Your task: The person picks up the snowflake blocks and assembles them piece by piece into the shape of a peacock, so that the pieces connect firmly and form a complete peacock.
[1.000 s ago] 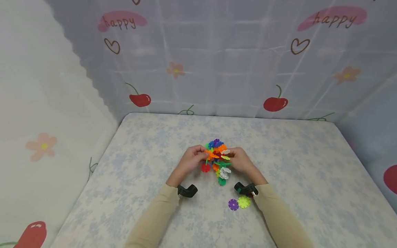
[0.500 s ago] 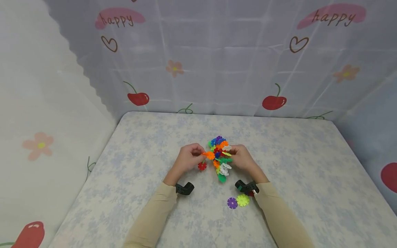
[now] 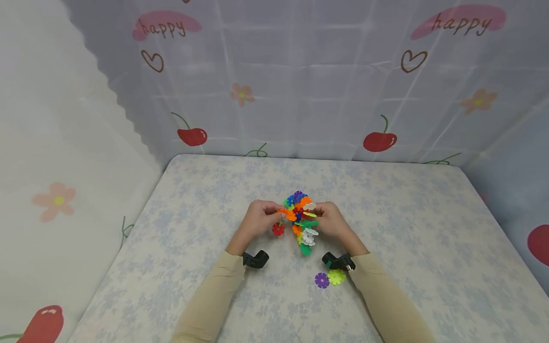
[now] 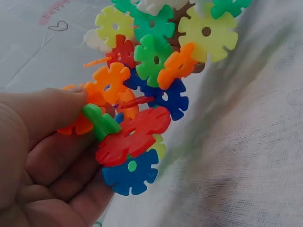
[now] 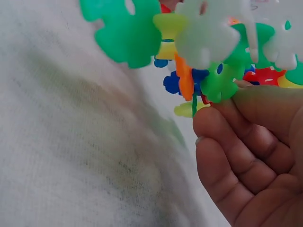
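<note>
A cluster of interlocking plastic snowflake discs (image 3: 306, 202) in many colours is held up between the two hands. On its left side, my left hand (image 3: 257, 221) pinches an orange snowflake disc (image 4: 73, 126) between thumb and fingers. Beside that thumb, the left wrist view shows a small green disc (image 4: 100, 123), a large red disc (image 4: 135, 137) and a blue disc (image 4: 120, 177) under the red one. My right hand (image 3: 333, 223) grips the cluster from the right, its thumb beside a green disc (image 5: 218, 85). White discs (image 3: 308, 237) and a green disc (image 3: 305, 249) form the near end.
A loose purple disc (image 3: 322, 280) and a yellow-green disc (image 3: 336, 277) lie on the table near the right wrist. Pale floral cloth covers the table (image 3: 180, 228). A printed curtain (image 3: 296, 109) hangs along its back edge.
My left hand first shifted left, drawing the orange and red discs outward from the cluster. Since then the cluster and my right hand have come slightly left, closer to it.
</note>
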{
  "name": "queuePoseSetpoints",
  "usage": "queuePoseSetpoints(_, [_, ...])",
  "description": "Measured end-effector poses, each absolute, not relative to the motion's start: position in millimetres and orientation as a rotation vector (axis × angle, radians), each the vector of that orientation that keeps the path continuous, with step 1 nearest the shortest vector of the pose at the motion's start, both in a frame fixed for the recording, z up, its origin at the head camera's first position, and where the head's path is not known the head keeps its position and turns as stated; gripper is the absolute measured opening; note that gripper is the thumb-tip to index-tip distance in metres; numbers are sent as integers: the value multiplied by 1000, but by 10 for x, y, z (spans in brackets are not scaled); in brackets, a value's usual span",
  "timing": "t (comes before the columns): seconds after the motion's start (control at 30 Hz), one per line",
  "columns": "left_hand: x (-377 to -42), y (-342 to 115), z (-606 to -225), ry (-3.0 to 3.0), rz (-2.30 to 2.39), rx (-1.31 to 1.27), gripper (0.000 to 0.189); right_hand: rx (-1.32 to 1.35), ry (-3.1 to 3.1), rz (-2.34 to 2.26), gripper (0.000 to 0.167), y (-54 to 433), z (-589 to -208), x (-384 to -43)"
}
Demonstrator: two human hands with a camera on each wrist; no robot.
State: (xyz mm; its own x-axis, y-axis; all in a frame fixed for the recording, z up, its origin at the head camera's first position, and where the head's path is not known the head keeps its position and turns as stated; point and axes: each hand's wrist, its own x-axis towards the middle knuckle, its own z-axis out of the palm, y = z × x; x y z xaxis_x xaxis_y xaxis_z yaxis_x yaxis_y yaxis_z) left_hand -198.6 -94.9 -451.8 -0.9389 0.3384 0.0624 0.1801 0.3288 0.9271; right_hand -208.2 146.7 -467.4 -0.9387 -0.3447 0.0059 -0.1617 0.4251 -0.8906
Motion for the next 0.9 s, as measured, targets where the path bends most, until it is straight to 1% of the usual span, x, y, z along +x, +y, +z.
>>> queuePoseSetpoints(0.2, [-1980, -942, -4487, 2425, 1703, 509, 16, -454, 2539, -1558, 10, 1434, -4611, -2022])
queuePoseSetpoints(0.33, [-1968, -915, -4492, 2429, 1727, 481, 17, -440, 2562, -1589, 12, 1425, -4650, -2044])
queuePoseSetpoints(0.57, [-1968, -898, -4508, 2443, 1728, 432, 14, -472, 2547, -1620, 14, 1425, -4606, -2035])
queuePoseSetpoints(0.77, [-1976, -912, -4516, 2459, 1675, 423, 15, -438, 2508, -1610, 14, 1429, -4681, -2050])
queuePoseSetpoints(0.9, [-1972, -901, -4536, 2484, 1623, 420, 15, -427, 2478, -1562, 18, 1448, -4743, -2086])
